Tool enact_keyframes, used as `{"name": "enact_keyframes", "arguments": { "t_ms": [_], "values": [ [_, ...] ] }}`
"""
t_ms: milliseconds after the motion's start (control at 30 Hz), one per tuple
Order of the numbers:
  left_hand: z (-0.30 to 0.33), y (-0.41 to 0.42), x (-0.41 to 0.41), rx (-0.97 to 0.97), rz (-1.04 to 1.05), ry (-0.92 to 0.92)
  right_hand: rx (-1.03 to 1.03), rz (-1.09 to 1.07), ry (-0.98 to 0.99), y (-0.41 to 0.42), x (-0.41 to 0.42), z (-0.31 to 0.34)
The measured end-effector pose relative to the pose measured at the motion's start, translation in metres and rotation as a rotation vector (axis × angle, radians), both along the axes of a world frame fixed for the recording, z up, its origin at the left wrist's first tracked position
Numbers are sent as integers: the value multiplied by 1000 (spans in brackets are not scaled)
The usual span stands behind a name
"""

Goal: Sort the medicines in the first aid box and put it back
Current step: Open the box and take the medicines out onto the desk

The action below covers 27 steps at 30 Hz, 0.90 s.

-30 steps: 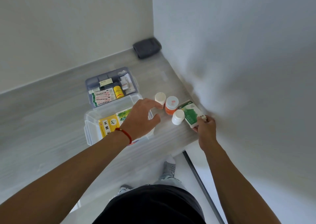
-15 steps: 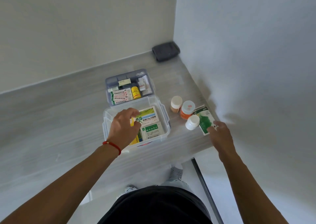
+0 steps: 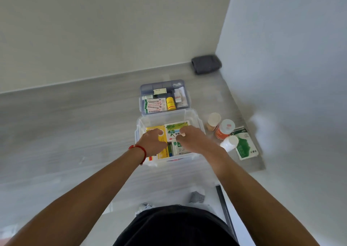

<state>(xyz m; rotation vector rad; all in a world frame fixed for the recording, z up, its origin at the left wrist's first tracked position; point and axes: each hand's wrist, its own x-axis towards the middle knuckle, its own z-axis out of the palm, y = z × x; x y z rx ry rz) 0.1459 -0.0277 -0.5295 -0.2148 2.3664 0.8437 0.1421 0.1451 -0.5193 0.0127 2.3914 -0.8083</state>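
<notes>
The clear first aid box (image 3: 197, 120) stands open on the grey counter. Inside lie a yellow carton (image 3: 156, 130), a green-and-white carton (image 3: 175, 127) and a smaller green carton (image 3: 178, 148). My left hand (image 3: 153, 142), with a red wrist band, rests on the yellow carton. My right hand (image 3: 193, 138) lies over the green-and-white carton, fingers curled on it; whether it grips is unclear. Behind the box sits its blue-grey tray (image 3: 185, 93) with sachets and a yellow bottle (image 3: 170, 103).
Right of the box stand a tan bottle (image 3: 213, 121), an orange bottle (image 3: 224, 129) and a white bottle (image 3: 229, 143), beside a green packet (image 3: 245, 144). A dark grey pouch (image 3: 205, 63) lies in the corner. The wall rises close on the right. The counter edge is near me.
My right hand left the green packet and moved left into the box. My left hand went from the bottles into the box and onto the yellow carton. The camera view shifted.
</notes>
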Motion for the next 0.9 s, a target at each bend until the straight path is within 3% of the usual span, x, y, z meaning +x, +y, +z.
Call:
{"name": "enact_keyframes", "arguments": {
  "t_ms": [333,533,667,900],
  "values": [
    [-8,3,1,3,-26,-145,356,88,-34,-30,1,-35],
    [-11,14,7,-124,-38,-127,384,-15,-34,-37,-4,-50],
    [-14,11,15,-63,-18,-72,402,20,47,-36,-4,-61],
    [-11,12,17,23,39,-73,357,-96,10,-40,-4,-61]
  ]
}}
